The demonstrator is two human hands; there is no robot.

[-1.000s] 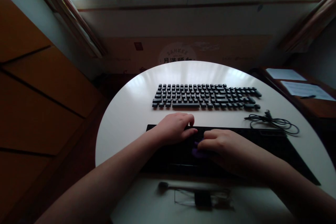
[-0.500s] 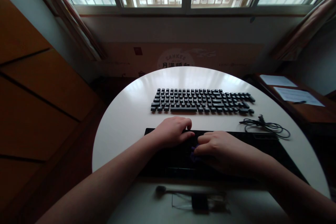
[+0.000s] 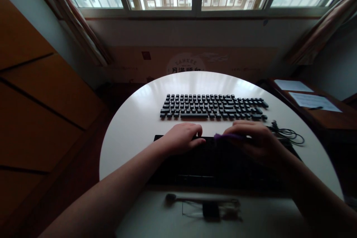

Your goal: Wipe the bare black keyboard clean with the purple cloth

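Note:
A black keyboard base point(image 3: 195, 169), its keys off, lies in front of me on the white round table point(image 3: 122, 137). My left hand point(image 3: 185, 137) grips the far edge of the base, fingers curled over it and thumb on top. Over the right part of the base, my right hand point(image 3: 251, 135) is closed on a purple cloth point(image 3: 227, 136), which sticks out past the fingertips. Beyond the base stand rows of loose black keycaps point(image 3: 198, 106), laid out in keyboard order. Shadow hides the detail of the base's surface.
A coiled black cable point(image 3: 290, 134) lies to the right of the base. Nearer me are a brush-like tool point(image 3: 171, 197) and a small dark object with wires point(image 3: 211, 208), both blurred. Papers point(image 3: 315, 101) and a pen rest on a brown side table at right.
My right hand has moved away from me and to the right with the purple cloth, from the middle of the base toward its far edge. The left hand has stayed in place.

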